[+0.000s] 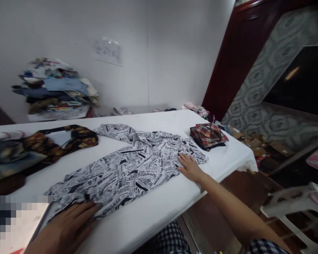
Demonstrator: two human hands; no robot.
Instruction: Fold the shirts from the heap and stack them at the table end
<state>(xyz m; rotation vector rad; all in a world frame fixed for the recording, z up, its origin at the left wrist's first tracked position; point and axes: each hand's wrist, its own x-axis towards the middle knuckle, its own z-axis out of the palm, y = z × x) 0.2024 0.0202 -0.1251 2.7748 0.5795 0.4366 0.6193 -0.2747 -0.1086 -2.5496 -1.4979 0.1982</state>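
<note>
A black-and-white newspaper-print shirt (137,165) lies spread out on the white table (159,211), with one sleeve stretched toward the back left. My right hand (189,167) rests open on its right end, fingers apart and palm down. At the near left end, my left hand (69,225) lies flat on the fabric with its fingers stretched out. Just beyond my right hand sits a folded red plaid shirt (210,135) on top of dark cloth. A blurred-out flat object (29,225) is beside my left hand.
Dark patterned clothes (47,148) lie on the table's left. Behind it rises a tall pile of clothes (55,91) against the white wall. Off the right edge are cardboard boxes (262,144) on the floor and a white plastic stool (288,204).
</note>
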